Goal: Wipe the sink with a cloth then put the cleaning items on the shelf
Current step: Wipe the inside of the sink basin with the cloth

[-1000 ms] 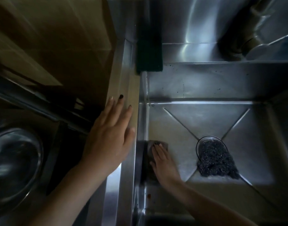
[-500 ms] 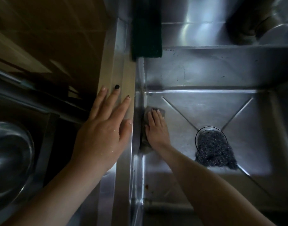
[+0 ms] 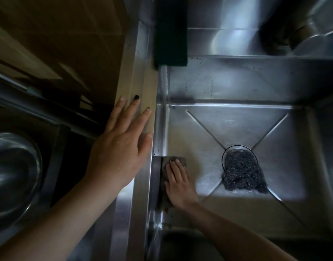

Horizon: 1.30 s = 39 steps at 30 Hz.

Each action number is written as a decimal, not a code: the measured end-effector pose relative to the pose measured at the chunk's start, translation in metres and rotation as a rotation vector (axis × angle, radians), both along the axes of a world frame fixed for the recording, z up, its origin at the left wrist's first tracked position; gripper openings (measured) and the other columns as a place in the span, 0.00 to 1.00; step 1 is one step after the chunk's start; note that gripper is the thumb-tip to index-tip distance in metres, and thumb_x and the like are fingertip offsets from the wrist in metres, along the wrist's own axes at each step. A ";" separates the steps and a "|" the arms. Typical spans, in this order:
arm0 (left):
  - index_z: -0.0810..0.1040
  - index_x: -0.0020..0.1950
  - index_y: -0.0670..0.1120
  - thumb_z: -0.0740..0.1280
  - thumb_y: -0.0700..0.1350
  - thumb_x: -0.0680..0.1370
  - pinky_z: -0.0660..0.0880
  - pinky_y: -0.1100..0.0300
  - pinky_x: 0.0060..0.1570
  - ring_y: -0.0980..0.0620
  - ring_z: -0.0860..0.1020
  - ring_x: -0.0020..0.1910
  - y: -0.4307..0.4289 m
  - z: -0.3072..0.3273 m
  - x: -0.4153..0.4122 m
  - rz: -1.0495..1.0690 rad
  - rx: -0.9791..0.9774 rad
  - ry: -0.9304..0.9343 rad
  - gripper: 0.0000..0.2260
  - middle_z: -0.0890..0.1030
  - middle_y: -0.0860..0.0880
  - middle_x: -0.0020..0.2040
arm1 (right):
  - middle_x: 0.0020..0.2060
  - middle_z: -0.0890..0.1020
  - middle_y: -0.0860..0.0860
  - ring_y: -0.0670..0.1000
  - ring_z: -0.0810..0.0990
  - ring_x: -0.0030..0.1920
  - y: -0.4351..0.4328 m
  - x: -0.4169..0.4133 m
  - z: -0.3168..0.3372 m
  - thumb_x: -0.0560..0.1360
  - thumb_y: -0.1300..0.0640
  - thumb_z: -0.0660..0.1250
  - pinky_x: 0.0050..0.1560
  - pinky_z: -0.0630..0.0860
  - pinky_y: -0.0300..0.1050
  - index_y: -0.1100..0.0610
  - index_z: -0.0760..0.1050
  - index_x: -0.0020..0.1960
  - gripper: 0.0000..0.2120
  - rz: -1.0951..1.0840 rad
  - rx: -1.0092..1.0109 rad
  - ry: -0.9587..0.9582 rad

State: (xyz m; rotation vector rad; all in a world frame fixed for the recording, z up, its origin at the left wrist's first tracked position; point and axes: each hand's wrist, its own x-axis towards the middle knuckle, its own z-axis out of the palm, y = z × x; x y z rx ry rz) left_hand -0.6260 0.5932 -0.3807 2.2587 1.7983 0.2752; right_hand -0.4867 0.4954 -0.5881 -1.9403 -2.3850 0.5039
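A steel sink (image 3: 237,81) fills the right of the head view. On its floor, against the left wall, lies a grey cloth (image 3: 178,160). My right hand (image 3: 178,182) presses flat on that cloth with straight fingers. My left hand (image 3: 120,147) rests flat on the sink's left rim (image 3: 143,80), fingers spread. A dark steel-wool scourer (image 3: 243,173) lies over the drain near the middle of the basin floor. A dark green sponge pad (image 3: 171,31) sits on the back left ledge.
The tap base (image 3: 286,34) stands at the back right ledge. A metal bowl (image 3: 13,172) sits to the left of the sink, below the counter edge. Dark specks dot the sink's back wall.
My right hand slid the cloth along the left wall of the basin, first away from me, then back toward me. My left hand stayed on the rim.
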 end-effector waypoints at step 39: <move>0.65 0.72 0.48 0.52 0.51 0.78 0.45 0.61 0.68 0.49 0.50 0.75 0.001 -0.005 -0.003 -0.021 0.038 -0.013 0.22 0.58 0.49 0.75 | 0.76 0.54 0.56 0.55 0.48 0.76 0.081 0.006 -0.012 0.80 0.52 0.54 0.74 0.42 0.47 0.60 0.51 0.76 0.27 -0.065 -0.078 0.145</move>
